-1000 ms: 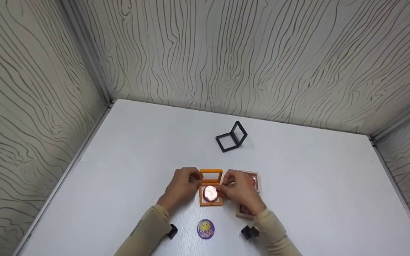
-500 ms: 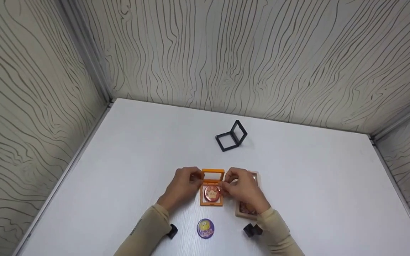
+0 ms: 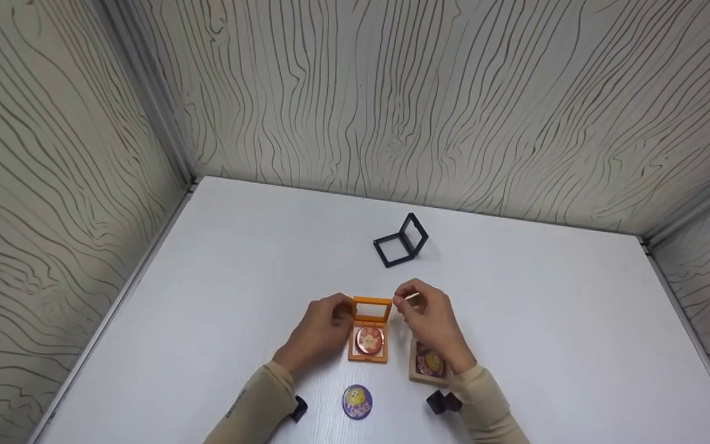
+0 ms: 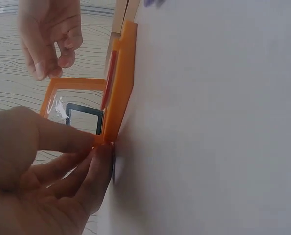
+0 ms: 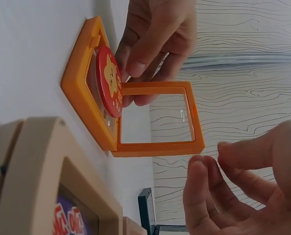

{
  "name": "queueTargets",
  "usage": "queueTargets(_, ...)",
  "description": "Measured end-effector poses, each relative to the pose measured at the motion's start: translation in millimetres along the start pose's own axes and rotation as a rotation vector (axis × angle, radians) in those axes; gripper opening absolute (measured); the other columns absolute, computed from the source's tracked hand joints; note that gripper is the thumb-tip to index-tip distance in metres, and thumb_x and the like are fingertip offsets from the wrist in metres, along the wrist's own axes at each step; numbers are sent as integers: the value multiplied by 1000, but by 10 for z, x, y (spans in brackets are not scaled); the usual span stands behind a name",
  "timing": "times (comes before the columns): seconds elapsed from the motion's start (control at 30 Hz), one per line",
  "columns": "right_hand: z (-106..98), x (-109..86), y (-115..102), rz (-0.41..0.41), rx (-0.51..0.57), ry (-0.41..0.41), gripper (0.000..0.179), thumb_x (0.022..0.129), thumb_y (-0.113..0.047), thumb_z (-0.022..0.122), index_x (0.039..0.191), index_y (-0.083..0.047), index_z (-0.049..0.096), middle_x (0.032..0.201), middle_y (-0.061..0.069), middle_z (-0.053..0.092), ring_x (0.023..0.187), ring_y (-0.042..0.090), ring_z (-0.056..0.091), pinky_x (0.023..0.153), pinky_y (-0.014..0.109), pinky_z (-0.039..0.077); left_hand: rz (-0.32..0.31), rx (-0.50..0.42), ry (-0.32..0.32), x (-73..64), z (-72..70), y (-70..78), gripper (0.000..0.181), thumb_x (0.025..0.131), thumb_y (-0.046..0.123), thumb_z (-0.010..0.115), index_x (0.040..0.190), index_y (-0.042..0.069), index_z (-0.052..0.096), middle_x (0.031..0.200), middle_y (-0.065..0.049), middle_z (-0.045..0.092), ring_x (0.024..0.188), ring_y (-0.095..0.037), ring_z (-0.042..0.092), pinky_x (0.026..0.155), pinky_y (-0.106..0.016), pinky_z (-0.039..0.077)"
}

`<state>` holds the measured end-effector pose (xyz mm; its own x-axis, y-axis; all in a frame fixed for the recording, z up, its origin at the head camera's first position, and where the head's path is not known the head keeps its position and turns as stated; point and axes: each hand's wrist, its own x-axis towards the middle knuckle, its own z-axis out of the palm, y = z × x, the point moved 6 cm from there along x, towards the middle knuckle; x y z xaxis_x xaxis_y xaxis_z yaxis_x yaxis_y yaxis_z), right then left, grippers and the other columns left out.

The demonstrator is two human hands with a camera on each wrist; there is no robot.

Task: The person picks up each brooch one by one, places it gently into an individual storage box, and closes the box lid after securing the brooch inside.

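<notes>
An orange display frame lies open on the table, its clear-windowed lid raised at the back. A round red badge with a pale star figure rests in its lower half, slightly tilted in the right wrist view. My left hand pinches the frame's left side near the hinge, thumb and fingertips together in the left wrist view. Beside the lid's upper right corner is my right hand, its fingers loosely bent and holding nothing; whether a fingertip touches the corner I cannot tell.
A beige frame with a purple badge inside sits partly under my right forearm. Closer to me lies a loose purple badge with a yellow figure. Farther back stands an open black frame. Wood-patterned panels border the white table.
My right hand has left the red badge and risen to the lid's upper right corner. The orange frame has shifted slightly right with my left hand on it.
</notes>
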<state>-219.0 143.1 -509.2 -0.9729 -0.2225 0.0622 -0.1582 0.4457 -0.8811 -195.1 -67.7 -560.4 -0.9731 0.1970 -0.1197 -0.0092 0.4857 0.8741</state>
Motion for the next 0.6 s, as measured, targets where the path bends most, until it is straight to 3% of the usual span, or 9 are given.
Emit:
queueTargets(0.17, 48, 7, 18, -50, -35, 21, 24, 106, -16, 67, 128, -8, 72, 127, 8, 74, 115, 26, 70, 96, 38, 59, -46, 34, -78, -19, 0, 56, 43, 100, 25, 73, 138, 9, 62, 123, -4, 67, 112, -21, 63, 103, -48, 56)
queueTargets(0.33, 150, 27, 38, -52, -88, -31, 32, 109, -26, 62, 134, -8, 72, 135, 9, 74, 123, 30, 70, 101, 47, 59, -48, 105, -144, -39, 10, 134, 66, 90, 41, 86, 140, 8, 58, 119, -5, 63, 108, -23, 59, 98, -49, 56)
queueTargets(0.6, 239, -4, 53, -47, -123, -42, 31, 110, -33, 61, 126, -12, 77, 124, 5, 77, 113, 23, 72, 95, 39, 60, 5, 136, -168, -123, 23, 123, 92, 75, 20, 99, 150, 5, 48, 119, -4, 60, 107, -20, 58, 96, -44, 56)
